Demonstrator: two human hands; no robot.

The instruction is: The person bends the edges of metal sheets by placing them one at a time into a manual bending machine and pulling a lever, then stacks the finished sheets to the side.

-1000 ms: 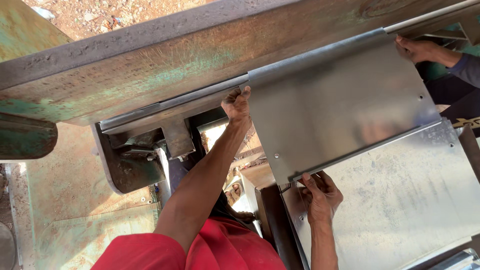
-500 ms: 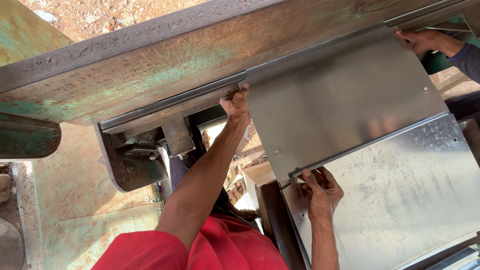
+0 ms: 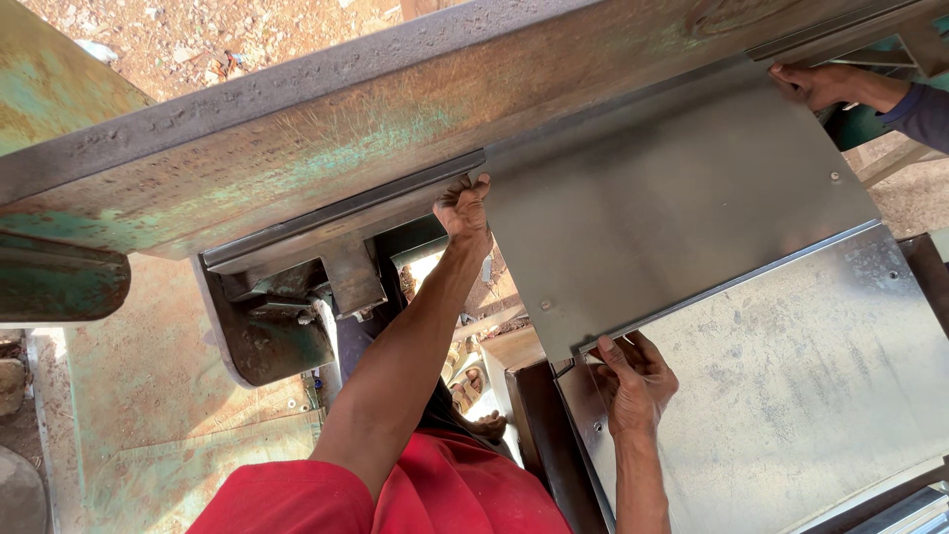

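- The left hand sits at the centre of the frame, a little above the middle; its arm runs up from the red sleeve at the bottom edge; the fingers are curled tight over the upper left corner of the bent metal sheet, pressing that corner against the underside of the long rusted beam.
- The right hand is lower, right of centre; its fingers are bent narrow and pinch the lower left edge of the same sheet, thumb side toward the fold, just where the sheet meets the flat galvanised panel.
- The bent metal sheet fills the upper right part of the frame, slanting from the beam down to the panel; it is dull grey and smooth, with a small rivet or hole near its right edge and another near its lower left corner.
- The flat galvanised panel lies in the lower right, mottled and brighter than the sheet; its upper edge touches the sheet's lower edge.
- Another person's hand grips the sheet's far corner at the upper right of the frame; a dark blue sleeve follows it to the right edge.
- A green-stained metal bracket hangs under the beam at centre left; gravelly ground shows at the upper left.
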